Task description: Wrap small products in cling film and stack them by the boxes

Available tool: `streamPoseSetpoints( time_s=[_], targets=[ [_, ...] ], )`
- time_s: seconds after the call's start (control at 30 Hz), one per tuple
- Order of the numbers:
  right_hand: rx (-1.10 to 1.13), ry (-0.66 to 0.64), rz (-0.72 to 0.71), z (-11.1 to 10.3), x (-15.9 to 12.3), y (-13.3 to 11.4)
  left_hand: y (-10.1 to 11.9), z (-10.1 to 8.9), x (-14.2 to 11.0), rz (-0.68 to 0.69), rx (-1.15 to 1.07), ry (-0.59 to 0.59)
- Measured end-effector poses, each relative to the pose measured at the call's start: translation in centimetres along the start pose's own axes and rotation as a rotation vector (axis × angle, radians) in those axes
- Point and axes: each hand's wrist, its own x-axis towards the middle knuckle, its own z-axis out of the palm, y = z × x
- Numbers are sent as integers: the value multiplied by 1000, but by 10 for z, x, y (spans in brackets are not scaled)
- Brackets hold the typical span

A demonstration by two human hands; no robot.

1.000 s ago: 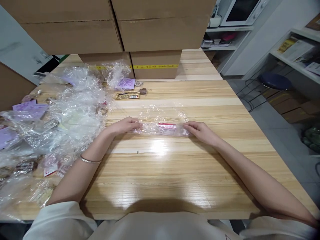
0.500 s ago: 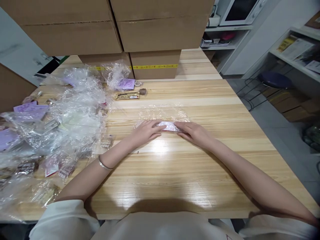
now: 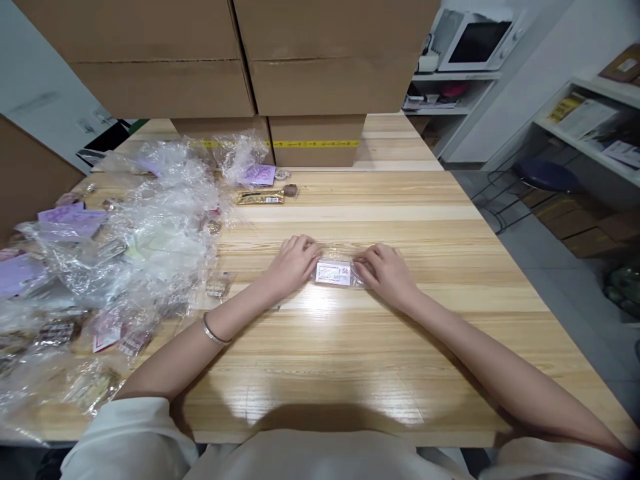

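Observation:
A small clear plastic bag (image 3: 333,273) with a white printed label lies flat on the wooden table in front of me. My left hand (image 3: 296,265) is closed on its left edge, thumb on the near side and fingers curled behind. At the opposite edge, my right hand (image 3: 384,272) pinches the plastic with thumb and curled fingers. Between the two hands, crinkled clear film shows just beyond the label. What lies inside the bag under the label cannot be made out.
A heap of crumpled clear plastic bags (image 3: 165,233) with purple cards and small wrapped pieces covers the table's left side. Beyond my hands lie a gold packet (image 3: 260,197) and a small brown piece (image 3: 291,191). Cardboard boxes (image 3: 315,140) stand along the back.
The clear film that was spread out beyond my hands is now drawn in between them. Both hands have curled more, and the white label shows fully, nearer to me.

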Motion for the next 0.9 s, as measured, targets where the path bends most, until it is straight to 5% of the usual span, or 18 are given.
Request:
streamPoseSetpoints(
  time_s=[0.07,0.17,0.23,0.53,0.63,0.77,0.83,0.9],
  targets=[
    [-31,75,-49,-1,-2,1,2,3,-3,98,103,86],
    [47,-12,-299,-3,-6,3,4,6,-7,355,128,-34],
    [86,-110,-376,-1,-6,3,5,7,-7,403,145,-119],
    [322,-172,-134,-3,0,-4,-4,-7,-1,171,-63,-239],
    [338,-238,20,-4,2,-8,0,-4,2,104,35,-146],
    [24,46,169,1,2,-9,8,5,1,30,320,158],
    [-76,185,85,2,0,-11,13,5,-5,131,358,119],
    [-56,136,-114,3,-2,-14,20,3,-14,219,341,-40]
  ],
)
